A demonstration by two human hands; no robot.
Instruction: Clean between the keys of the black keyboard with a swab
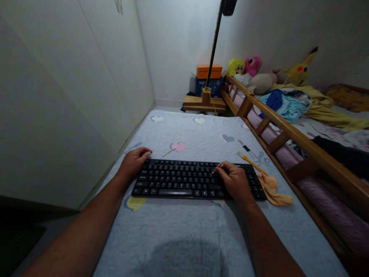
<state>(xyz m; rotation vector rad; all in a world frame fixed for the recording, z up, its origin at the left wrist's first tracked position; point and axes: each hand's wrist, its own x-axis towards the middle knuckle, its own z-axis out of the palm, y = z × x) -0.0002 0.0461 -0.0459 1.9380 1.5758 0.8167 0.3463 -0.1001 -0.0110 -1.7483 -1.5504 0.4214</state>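
Black computer keyboard point(175, 179) lies flat on the heart-patterned cover point(173, 219) before you, spacebar edge nearest you. Your right hand point(234, 180) pinches a cotton swab point(213, 171), its tip at the keys right of centre. Your left hand point(134, 161) rests at the far left corner, fingers curled; whether it grips the edge, I cannot tell. A yellow-handled brush point(253, 165) and orange cloth point(272, 190) lie by the right end.
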